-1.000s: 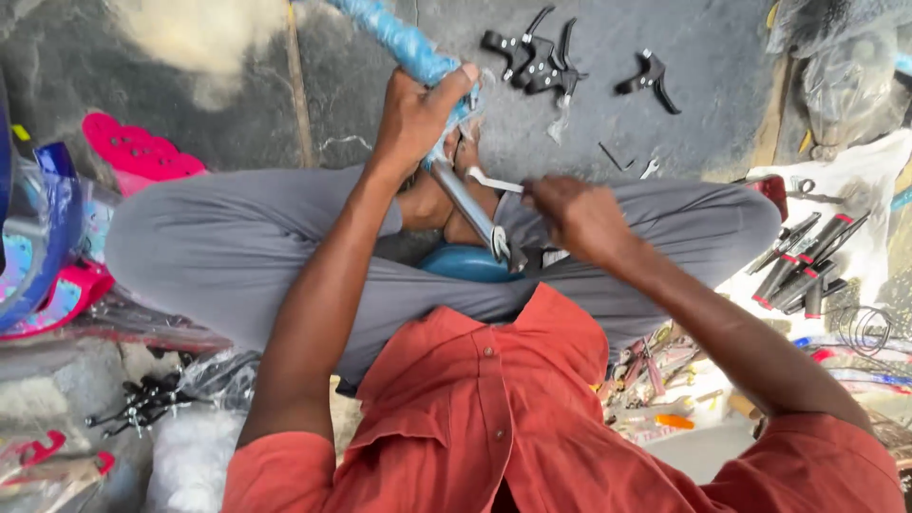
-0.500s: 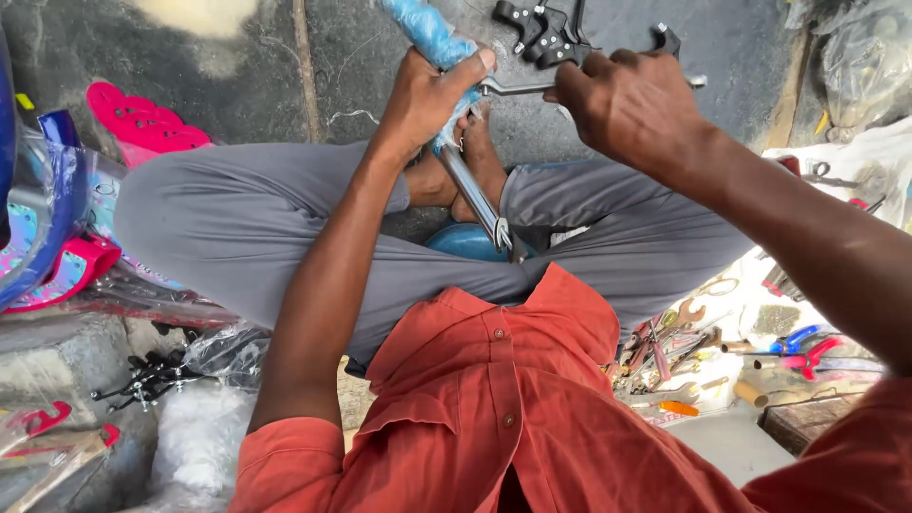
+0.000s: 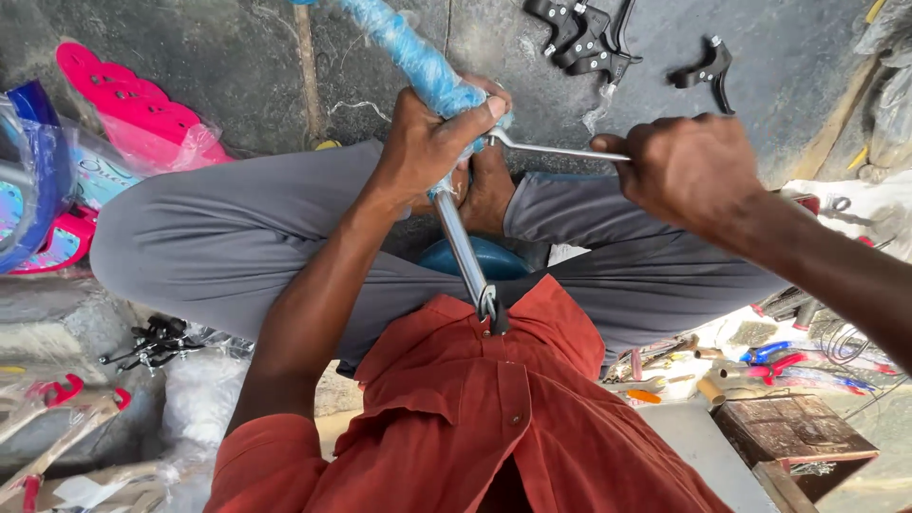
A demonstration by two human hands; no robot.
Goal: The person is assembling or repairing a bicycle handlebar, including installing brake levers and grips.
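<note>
- Chrome tube (image 3: 464, 249), partly sleeved in blue plastic wrap (image 3: 408, 52), is held upright-slanted between the crossed legs; its lower end is braced against the chest of the orange shirt (image 3: 494, 408), apparently so that it cannot turn or slip.
- Left hand (image 3: 427, 142) is wrapped around the tube where the blue wrap ends, fingers (image 3: 480, 106) closed tight on it; the grip looks meant to steady the tube against the pull of the tool.
- Thin metal tool (image 3: 556, 150), a wrench or key by its look, is set at the tube just beside the left hand and reaches out sideways to the right hand (image 3: 689, 166).
- Right hand is closed around the tool's far end, which would give the most leverage; what the tool's head bites on is hidden by the left hand.
- Bare foot (image 3: 489, 190) is tucked behind the tube, touching or nearly touching it; which one cannot be told.
- Grey trousers (image 3: 218, 247) are spread wide, making a cradle around the work.
- Black brake levers (image 3: 589, 38) lie on the concrete floor (image 3: 237, 57) beyond the knees, near at hand.
- Pink plastic parts (image 3: 123, 100) in clear bags are stacked to the left, well apart.
- Small hand tools (image 3: 779, 356) lie scattered at the right, by a rusty box (image 3: 788, 432).
</note>
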